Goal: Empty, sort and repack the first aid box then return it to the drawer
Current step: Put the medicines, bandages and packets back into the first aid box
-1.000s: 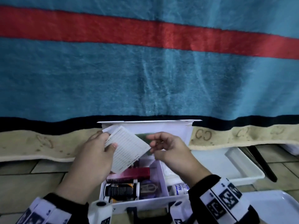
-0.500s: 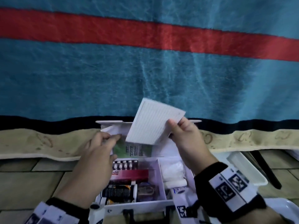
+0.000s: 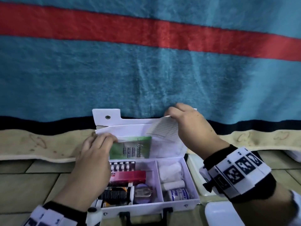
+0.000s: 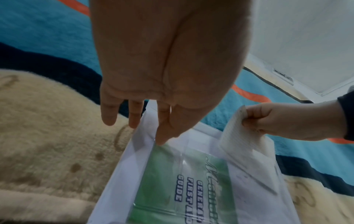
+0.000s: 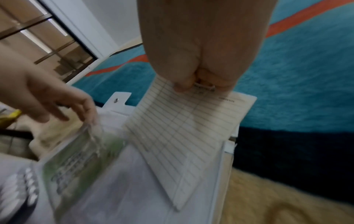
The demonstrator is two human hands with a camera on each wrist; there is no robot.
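The white first aid box (image 3: 146, 207) sits open on the floor with its lid (image 3: 105, 117) standing up. A clear pocket on the lid holds a green first aid guide (image 3: 130, 149) (image 4: 162, 181) (image 5: 76, 159). My right hand (image 3: 169, 115) (image 5: 195, 86) pinches the top edge of a lined card (image 3: 162, 130) (image 4: 239, 136) (image 5: 191, 128), whose lower part sits in the pocket's right side. My left hand (image 3: 110, 139) (image 4: 161, 141) (image 5: 90, 121) pinches the pocket's clear edge at the left, above the guide.
The box holds a blister pack (image 3: 123, 166), a red carton (image 3: 130, 176), a dark bottle (image 3: 114, 195), white gauze (image 3: 171, 172) and a bandage roll (image 3: 179, 194). A white tray (image 3: 193, 176) lies right of the box. A teal blanket (image 3: 146, 70) hangs behind.
The lined card went from my left hand to my right, rose above the lid, then came down into the lid pocket. My left hand moved to the pocket's edge.
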